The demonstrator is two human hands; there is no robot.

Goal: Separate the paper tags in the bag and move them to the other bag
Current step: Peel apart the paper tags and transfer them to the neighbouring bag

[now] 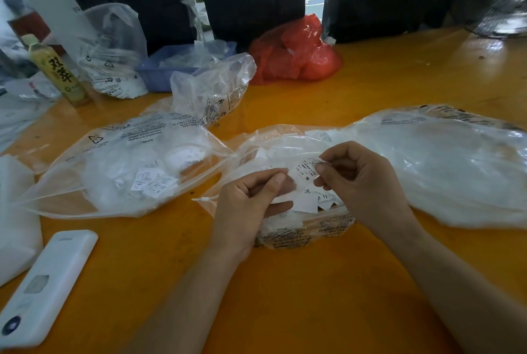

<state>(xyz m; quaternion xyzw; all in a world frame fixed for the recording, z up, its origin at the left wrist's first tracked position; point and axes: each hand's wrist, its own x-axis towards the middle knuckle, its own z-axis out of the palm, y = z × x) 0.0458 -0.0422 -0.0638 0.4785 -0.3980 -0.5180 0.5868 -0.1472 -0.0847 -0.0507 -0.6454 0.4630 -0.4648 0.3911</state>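
A white paper tag (302, 171) printed with an "M" is stretched between both hands above the mouth of a clear bag (299, 233) full of loose tags. My left hand (245, 205) pinches the tag's left end between thumb and forefinger. My right hand (359, 179) pinches its right end with curled fingers. To the left lies a second clear zip bag (125, 165) with several white tags inside, its mouth facing the hands.
On the orange table (285, 282) a white remote-like device (48, 285) lies front left. A large clear bag (445, 165) lies right. At the back stand a green tea bottle (57, 71), a blue tray (168, 68), more clear bags (214, 88) and a red bag (296, 51).
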